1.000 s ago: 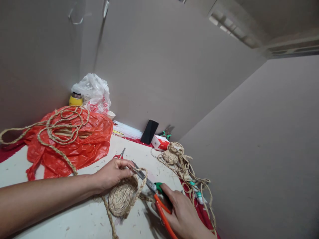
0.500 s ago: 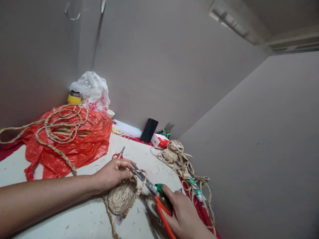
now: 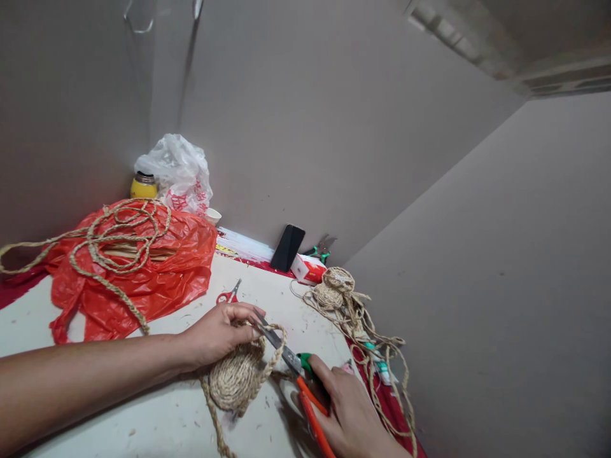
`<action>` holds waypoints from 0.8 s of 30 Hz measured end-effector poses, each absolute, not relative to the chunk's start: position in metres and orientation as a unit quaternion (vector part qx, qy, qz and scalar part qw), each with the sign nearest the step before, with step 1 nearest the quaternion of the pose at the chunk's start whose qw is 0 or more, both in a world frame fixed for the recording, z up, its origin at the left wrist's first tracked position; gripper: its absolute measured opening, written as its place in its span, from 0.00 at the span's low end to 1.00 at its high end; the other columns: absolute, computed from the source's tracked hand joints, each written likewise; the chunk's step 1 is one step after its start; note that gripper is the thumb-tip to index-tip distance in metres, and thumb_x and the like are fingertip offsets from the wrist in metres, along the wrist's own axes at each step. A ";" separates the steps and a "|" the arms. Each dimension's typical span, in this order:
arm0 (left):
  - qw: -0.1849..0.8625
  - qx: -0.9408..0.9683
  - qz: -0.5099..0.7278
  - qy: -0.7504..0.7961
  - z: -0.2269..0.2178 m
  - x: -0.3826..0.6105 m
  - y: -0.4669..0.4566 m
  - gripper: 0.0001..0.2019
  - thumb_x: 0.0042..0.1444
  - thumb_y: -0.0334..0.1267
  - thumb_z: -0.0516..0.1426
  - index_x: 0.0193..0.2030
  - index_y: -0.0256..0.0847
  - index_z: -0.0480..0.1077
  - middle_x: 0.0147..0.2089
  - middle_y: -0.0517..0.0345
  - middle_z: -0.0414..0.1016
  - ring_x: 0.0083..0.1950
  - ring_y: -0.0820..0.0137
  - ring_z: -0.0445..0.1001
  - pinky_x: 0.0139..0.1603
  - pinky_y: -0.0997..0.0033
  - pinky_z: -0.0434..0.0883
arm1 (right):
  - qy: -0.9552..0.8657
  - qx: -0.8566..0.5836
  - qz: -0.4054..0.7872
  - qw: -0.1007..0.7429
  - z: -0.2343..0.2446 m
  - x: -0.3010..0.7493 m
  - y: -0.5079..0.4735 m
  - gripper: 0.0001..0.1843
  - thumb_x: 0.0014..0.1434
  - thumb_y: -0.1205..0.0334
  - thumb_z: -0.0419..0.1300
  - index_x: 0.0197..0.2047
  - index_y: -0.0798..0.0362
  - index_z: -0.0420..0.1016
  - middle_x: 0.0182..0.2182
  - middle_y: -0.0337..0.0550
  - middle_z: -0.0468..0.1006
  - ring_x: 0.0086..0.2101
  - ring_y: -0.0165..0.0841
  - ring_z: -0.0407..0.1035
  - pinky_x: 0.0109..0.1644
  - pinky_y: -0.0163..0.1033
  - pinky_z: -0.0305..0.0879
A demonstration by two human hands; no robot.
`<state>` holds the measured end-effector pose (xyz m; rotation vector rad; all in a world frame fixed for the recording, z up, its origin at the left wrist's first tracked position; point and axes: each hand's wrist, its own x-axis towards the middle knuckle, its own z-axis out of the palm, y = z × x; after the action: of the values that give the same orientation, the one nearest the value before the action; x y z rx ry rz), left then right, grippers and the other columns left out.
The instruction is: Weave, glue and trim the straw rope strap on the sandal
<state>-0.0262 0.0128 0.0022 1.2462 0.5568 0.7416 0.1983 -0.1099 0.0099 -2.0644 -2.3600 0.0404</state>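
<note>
Left hand point(image 3: 222, 334): thumb and fingers drawn together, pinching the loose braid end point(image 3: 280, 346) above the coil.
Right hand point(image 3: 351, 404): wrapped around the handles of the large scissors point(image 3: 312, 397), one grip orange, the other green and black.
Blades point(image 3: 277, 340): angled up toward the left fingertips, lying across the braid end; whether they bite into it, I cannot tell from where I stand.
Braided coil point(image 3: 235, 380): flat oval of wound plait on the white tabletop point(image 3: 162, 420), just beside and below the left hand; its upper part is partly covered by the fingers.
Trailing plait point(image 3: 211, 407): runs from beside the coil toward the near edge of the tabletop.
Small scissors point(image 3: 229, 294): red-handled, lying beyond the left hand, not held.
Red plastic bag point(image 3: 181, 286): spread at the far left, with a long braided cord point(image 3: 109, 286) looped on top.
Behind the bag: yellow jar point(image 3: 143, 187) with a dark top, clear plastic bag point(image 3: 176, 162) with red print, white cup point(image 3: 213, 217).
Wall side: black phone point(image 3: 287, 248), tilted; red-and-white box point(image 3: 310, 270) beside it; green-handled cutters point(image 3: 324, 247) just behind the box.
Right edge: a tangle of cords point(image 3: 346, 308) with small wound coils point(image 3: 329, 294), partly over red cloth point(image 3: 394, 410).
</note>
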 end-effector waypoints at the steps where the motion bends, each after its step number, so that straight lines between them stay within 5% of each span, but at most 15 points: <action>1: 0.711 0.564 0.335 0.252 0.003 -0.026 0.012 0.06 0.43 0.37 0.64 0.28 0.38 0.78 0.50 0.51 0.74 0.49 0.62 0.72 0.55 0.64 0.65 | -0.752 -0.659 0.015 0.004 0.009 0.199 -0.110 0.14 0.62 0.48 0.50 0.33 0.49 0.63 0.20 0.37 0.70 0.24 0.37 0.67 0.31 0.38 0.53; 12: 0.725 0.549 0.331 0.252 -0.001 -0.023 0.013 0.09 0.43 0.40 0.64 0.30 0.37 0.78 0.50 0.49 0.74 0.48 0.62 0.72 0.54 0.63 0.65 | -0.761 -0.647 0.019 0.028 0.002 0.199 -0.113 0.15 0.64 0.50 0.46 0.31 0.49 0.63 0.17 0.35 0.71 0.21 0.35 0.66 0.37 0.41 0.57; 18: 0.677 0.563 0.354 0.314 0.000 -0.026 0.017 0.08 0.46 0.41 0.63 0.28 0.37 0.75 0.51 0.48 0.74 0.53 0.60 0.71 0.58 0.60 0.60 | -0.656 -0.752 -0.021 -0.057 0.012 0.222 -0.093 0.19 0.64 0.48 0.45 0.43 0.51 0.70 0.25 0.47 0.80 0.27 0.43 0.75 0.28 0.38 0.57; 24: 0.579 0.640 0.390 0.321 0.000 -0.030 0.016 0.07 0.50 0.39 0.60 0.30 0.38 0.76 0.51 0.47 0.74 0.55 0.60 0.70 0.60 0.58 0.59 | -0.611 -0.784 -0.049 -0.102 0.021 0.240 -0.067 0.22 0.62 0.45 0.47 0.34 0.52 0.73 0.27 0.53 0.81 0.28 0.47 0.76 0.26 0.39 0.58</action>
<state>-0.0296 0.0157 0.0000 1.4977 0.7504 0.9116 0.2399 -0.0666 0.0212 -2.6354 -2.0535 -0.1639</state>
